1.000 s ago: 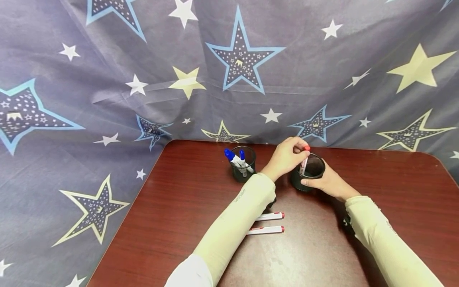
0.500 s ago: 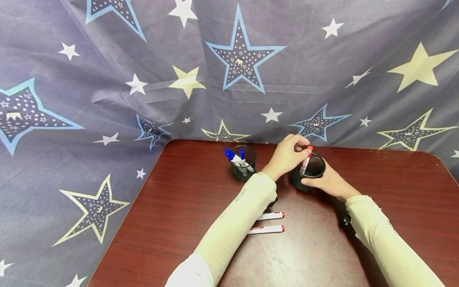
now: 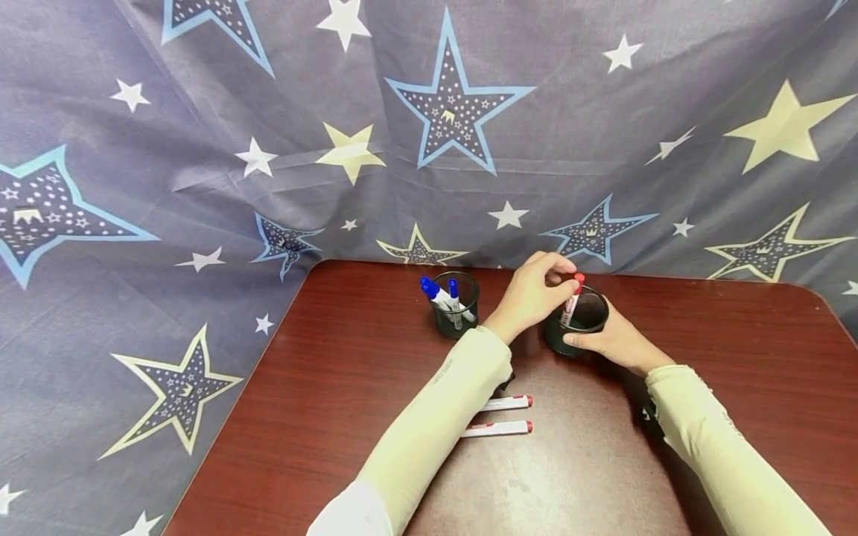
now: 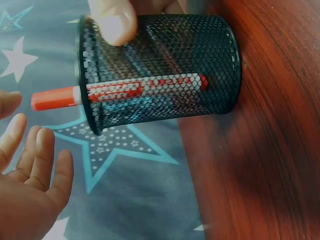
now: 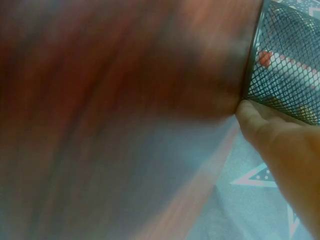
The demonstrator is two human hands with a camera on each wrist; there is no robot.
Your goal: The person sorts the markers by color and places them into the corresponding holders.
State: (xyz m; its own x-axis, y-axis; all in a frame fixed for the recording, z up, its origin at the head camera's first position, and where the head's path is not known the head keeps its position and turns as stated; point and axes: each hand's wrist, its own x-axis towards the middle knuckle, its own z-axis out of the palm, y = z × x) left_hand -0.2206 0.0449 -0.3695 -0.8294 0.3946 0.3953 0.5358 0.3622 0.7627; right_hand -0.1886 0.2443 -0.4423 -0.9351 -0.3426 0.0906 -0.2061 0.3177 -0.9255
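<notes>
In the head view a black mesh pen cup (image 3: 558,341) stands at the back of the table, and my right hand (image 3: 620,339) grips its right side. Inside the cup a red-capped whiteboard marker (image 4: 117,90) leans against the wall, its cap above the rim. Beside that cap is my left hand (image 3: 532,292). The left wrist view shows this hand's fingers (image 4: 42,155) relaxed and apart from the cap, holding nothing. My right thumb (image 4: 117,27) presses the mesh near the rim. The right wrist view catches the cup's base and part of the same hand.
Another mesh cup (image 3: 450,327), holding several blue-capped markers (image 3: 442,299), stands to the left. Two red-tipped white markers (image 3: 499,429) lie on the brown table (image 3: 322,417), partly hidden under the left forearm. A star-patterned cloth (image 3: 415,201) hangs behind the table.
My left fingers have let go of the red marker and drawn slightly left. The marker's cap now shows clear of them. My right hand and the cup have stayed in place.
</notes>
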